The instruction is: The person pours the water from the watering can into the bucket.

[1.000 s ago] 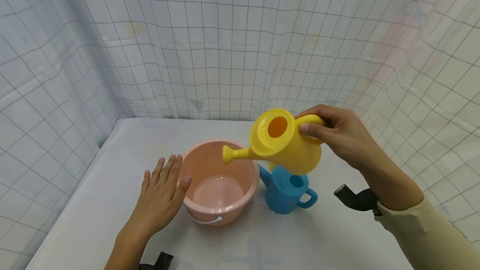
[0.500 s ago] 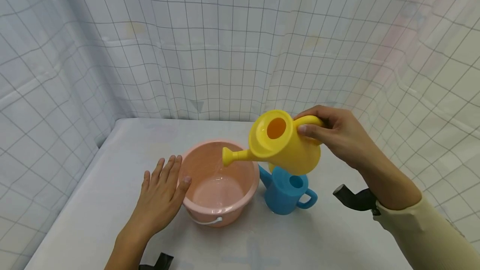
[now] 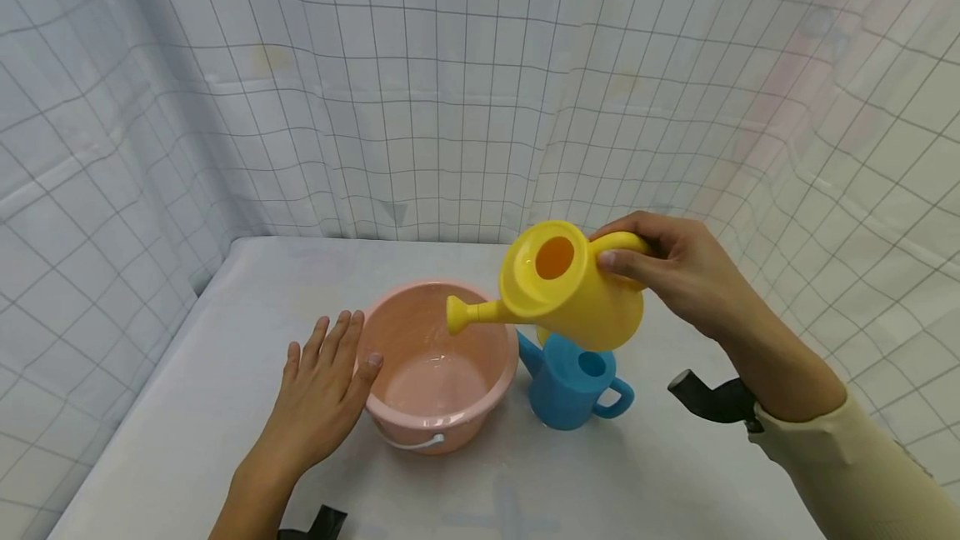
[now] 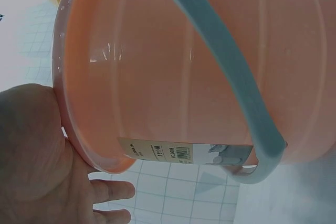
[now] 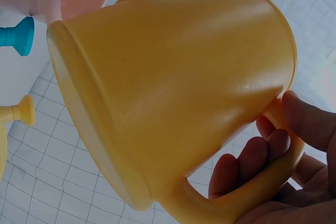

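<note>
My right hand (image 3: 675, 269) grips the handle of a yellow watering can (image 3: 573, 298), its fingers curled round the handle in the right wrist view. The can is tilted, its spout over a pink bucket (image 3: 438, 386) on the table. A faint thin stream of water falls from the spout, and shallow water glints at the bottom. My left hand (image 3: 318, 394) lies with straight fingers against the bucket's left rim; the left wrist view shows the palm at the rim. A blue watering can (image 3: 570, 386) stands right of the bucket, below the yellow can.
Another yellow spout (image 5: 23, 111) shows in the right wrist view, mostly hidden behind the held can in the head view. The bucket's pale handle (image 4: 226, 61) hangs down its side. White gridded curtains (image 3: 450, 90) surround the white table (image 3: 285, 273).
The yellow can has stayed almost still, its spout shifting only slightly. A thin stream of water has appeared below the spout. The left hand and bucket have not moved.
</note>
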A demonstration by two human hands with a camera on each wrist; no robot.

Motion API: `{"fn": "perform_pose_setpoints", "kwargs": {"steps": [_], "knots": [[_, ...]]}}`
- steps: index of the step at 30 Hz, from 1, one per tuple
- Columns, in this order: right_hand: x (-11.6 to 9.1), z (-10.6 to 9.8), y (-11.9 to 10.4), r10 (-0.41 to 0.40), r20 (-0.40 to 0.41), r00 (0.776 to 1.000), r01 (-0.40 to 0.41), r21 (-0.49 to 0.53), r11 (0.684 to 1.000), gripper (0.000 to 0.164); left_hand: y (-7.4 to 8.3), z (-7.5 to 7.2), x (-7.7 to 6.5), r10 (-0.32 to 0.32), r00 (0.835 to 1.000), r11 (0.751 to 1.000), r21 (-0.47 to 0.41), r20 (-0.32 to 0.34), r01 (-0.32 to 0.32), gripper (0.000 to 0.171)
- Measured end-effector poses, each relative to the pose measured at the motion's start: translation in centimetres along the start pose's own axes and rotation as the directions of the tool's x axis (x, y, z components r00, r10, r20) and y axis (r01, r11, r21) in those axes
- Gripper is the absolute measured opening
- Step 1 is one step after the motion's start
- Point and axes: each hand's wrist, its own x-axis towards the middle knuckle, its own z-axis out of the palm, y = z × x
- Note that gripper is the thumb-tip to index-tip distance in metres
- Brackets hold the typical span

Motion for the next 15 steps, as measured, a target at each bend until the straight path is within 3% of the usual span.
{"fn": "perform_pose_setpoints", "kwargs": {"steps": [15], "knots": [[-0.16,-0.20,-0.09,-0.021,0.005,1.000,0.021,0.002,1.000,0.022,0.00,-0.07,-0.02,0.000,1.000,1.000,-0.001,0.006,0.000,0.066]]}}
